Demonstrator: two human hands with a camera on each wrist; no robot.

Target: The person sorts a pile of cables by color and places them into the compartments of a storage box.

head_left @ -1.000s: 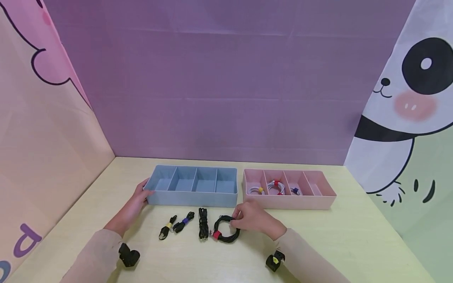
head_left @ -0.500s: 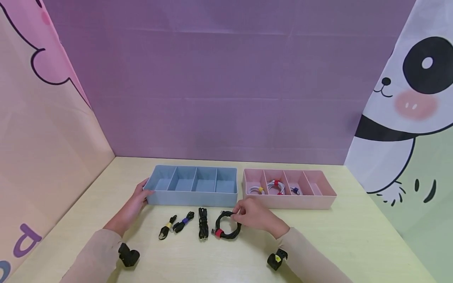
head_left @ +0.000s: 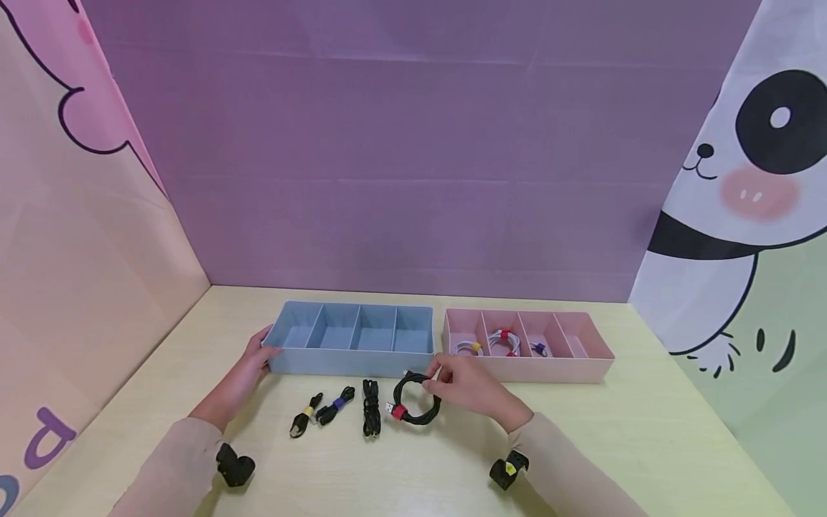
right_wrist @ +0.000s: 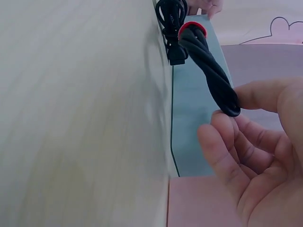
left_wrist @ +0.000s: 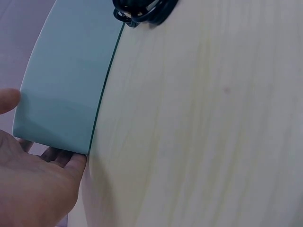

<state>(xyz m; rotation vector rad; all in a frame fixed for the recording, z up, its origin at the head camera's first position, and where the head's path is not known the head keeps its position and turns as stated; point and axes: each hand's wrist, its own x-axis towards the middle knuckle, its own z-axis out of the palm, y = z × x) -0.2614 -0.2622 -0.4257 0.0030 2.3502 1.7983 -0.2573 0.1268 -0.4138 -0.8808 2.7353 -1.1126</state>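
Observation:
My right hand (head_left: 470,385) pinches the right side of a coiled black cable (head_left: 398,393) between thumb and fingertips. A red strap (head_left: 399,412) binds the coil, which hangs tilted above the table, near the front of the blue box; the right wrist view shows the twisted cable (right_wrist: 213,73) edge-on. My left hand (head_left: 250,366) holds the left end of the blue divided box (head_left: 352,363), its thumb over the rim and fingers against the end wall (left_wrist: 57,142). The box's compartments hold nothing visible.
Left of the coil lie a black cable bundle (head_left: 371,409), one with a purple strap (head_left: 335,406) and one with a yellow strap (head_left: 306,416). A pink divided box (head_left: 549,370) at right holds white cables (head_left: 512,340) in its left three compartments. A purple backdrop stands behind.
My right hand has lifted the black cable coil with the red strap off the table, slightly up and towards the boxes. The left hand and both boxes have stayed put.

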